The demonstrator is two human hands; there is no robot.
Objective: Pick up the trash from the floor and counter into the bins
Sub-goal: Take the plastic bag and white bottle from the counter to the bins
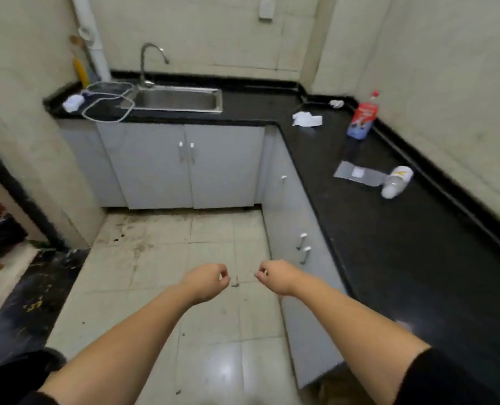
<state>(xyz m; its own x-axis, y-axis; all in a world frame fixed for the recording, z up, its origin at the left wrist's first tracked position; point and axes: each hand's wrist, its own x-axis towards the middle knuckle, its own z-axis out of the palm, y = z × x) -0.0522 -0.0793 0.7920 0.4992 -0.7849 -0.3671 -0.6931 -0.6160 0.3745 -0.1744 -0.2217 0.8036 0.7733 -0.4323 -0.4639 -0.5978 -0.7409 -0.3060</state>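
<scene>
A: Hands?
B: Left hand [206,280] and right hand [275,276] hang over the floor [213,331], fingers curled loosely, holding nothing.
A: Trash?
B: On the table [403,244]: paper [306,118] near the inner corner, a bottle [362,116] by the wall edge, a tipped cup [396,182] beside a wrapper [358,173].

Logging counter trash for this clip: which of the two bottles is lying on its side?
The clear bottle with the white cap, beside the flat grey wrapper. The red-labelled bottle, farther along the counter, stands upright.
</scene>
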